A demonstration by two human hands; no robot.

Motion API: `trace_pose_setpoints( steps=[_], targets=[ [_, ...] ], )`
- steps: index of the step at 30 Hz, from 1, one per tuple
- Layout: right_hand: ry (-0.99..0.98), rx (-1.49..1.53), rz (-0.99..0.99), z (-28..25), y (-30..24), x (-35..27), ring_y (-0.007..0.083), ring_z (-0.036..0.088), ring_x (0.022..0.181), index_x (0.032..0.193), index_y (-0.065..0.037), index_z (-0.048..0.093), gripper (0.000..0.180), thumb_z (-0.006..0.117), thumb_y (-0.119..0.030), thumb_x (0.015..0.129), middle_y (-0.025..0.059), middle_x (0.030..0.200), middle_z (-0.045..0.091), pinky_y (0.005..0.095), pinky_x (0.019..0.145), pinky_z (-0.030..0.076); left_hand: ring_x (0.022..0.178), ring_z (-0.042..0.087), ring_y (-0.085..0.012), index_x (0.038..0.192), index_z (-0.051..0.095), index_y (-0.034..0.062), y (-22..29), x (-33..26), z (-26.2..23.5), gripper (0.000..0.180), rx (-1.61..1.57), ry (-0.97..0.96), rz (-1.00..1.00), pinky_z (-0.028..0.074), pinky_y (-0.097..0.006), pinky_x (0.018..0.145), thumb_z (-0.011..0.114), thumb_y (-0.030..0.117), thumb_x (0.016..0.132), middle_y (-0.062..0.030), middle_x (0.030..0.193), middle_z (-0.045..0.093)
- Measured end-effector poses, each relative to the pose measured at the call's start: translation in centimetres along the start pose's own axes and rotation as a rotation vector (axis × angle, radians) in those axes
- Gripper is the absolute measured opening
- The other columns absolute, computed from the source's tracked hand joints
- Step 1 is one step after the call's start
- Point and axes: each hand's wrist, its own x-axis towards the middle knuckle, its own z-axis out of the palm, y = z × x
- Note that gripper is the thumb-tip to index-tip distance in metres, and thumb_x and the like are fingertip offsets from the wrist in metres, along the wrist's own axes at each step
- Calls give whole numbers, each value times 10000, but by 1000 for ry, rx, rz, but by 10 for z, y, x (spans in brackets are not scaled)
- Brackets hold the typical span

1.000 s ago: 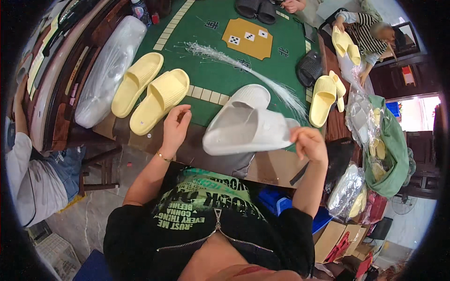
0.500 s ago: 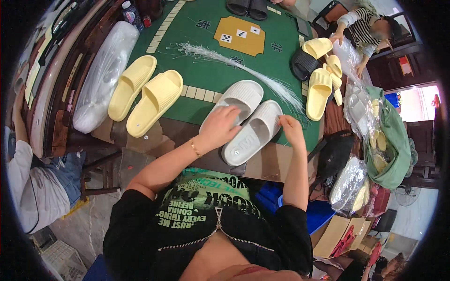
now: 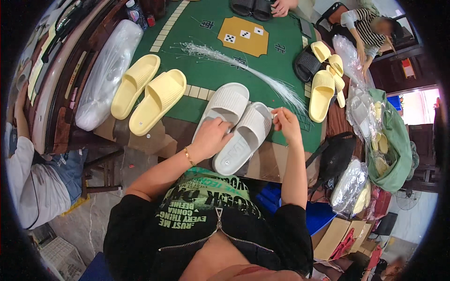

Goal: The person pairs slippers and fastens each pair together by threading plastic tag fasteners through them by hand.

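Two light grey slippers (image 3: 241,143) lie side by side at the table's near edge, toes pointing away from me. My left hand (image 3: 212,138) lies over the left slipper's footbed, its bent fingers gripping the adjoining edges of the pair. Beside the right slipper's strap, my right hand (image 3: 287,125) has thumb and forefinger pinched together; whatever is between them is too small to make out. A bundle of thin clear plastic strands (image 3: 248,69) stretches across the green table mat (image 3: 187,65) beyond the slippers.
Yellow slippers (image 3: 157,100) stand to the left beside a plastic-wrapped bundle (image 3: 110,75). More yellow slippers (image 3: 322,96) and a black slipper (image 3: 307,64) are at right. Another person's hand (image 3: 283,7) is near far black slippers (image 3: 251,7). A green sack (image 3: 391,140) holds bagged slippers.
The grey slippers have shifted slightly left and nearer me, with my left hand on them. My right hand has moved a little up and left. Another person's hand shows more at the far edge.
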Motion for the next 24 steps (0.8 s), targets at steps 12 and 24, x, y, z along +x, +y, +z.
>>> trace_pose_setpoints(
  steps=[12,24],
  targets=[
    [134,-434,-231,54,-11,84,254,580,703,908,-12,570,232,500,-225,849,155,754,594,341,652,447,750,553,-153,900,586,-7,-21,35,33,154,-1496,243,-514,436,-276,671,463,64,839,-74,847,600],
    [-194,-715,-342,76,-33,115,187,618,683,831,-25,673,145,612,-66,705,105,761,662,301,644,484,907,563,-203,1039,517,9,-22,58,45,187,-1932,365,-667,471,-335,805,507,27,853,-91,993,573]
  ],
)
